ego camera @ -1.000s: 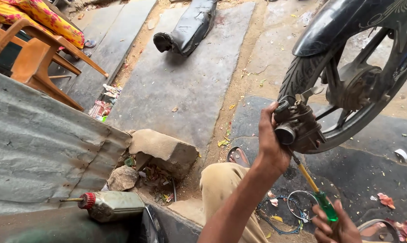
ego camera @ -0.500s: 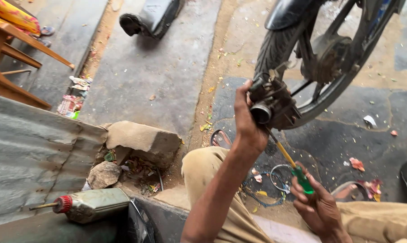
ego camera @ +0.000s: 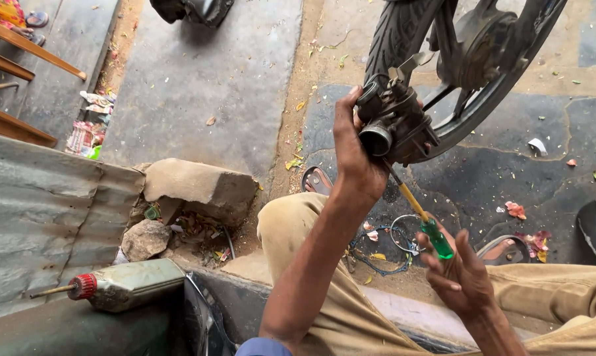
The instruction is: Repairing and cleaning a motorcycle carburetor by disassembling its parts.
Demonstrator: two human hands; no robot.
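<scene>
While the ground of grey stone slabs (ego camera: 199, 86) and sandy dirt fills most of the view, a motorcycle wheel (ego camera: 469, 72) with a black tyre is seen at the upper right, standing on the dark paving. A sheet of corrugated metal (ego camera: 41, 217) is spread across the lower left, and wooden furniture legs (ego camera: 21, 59) are seen at the upper left corner. A large rough stone block (ego camera: 202, 188) is lying just beside the metal sheet, with a smaller rock (ego camera: 145, 238) and scraps of litter near it. The person's knees in tan trousers (ego camera: 291, 224) are seen at the bottom centre and right.

A dirty grey oil can with a red cap (ego camera: 123, 285) is laid on its side at the lower left, its thin spout pointed left. A carburettor (ego camera: 393, 122), dark and greasy, is held up in front of the tyre by the left hand (ego camera: 354, 148), whose fingers are closed around its left side with the thumb raised along it. A screwdriver (ego camera: 420, 214) with a yellow shaft and green handle is gripped at its handle by the right hand (ego camera: 459, 277), the fingers partly spread, and its tip is set against the underside of the carburettor. Loops of thin wire (ego camera: 384, 254) are lying on the ground between the knees, and a sandalled foot (ego camera: 318, 179) is seen just beside them.
</scene>
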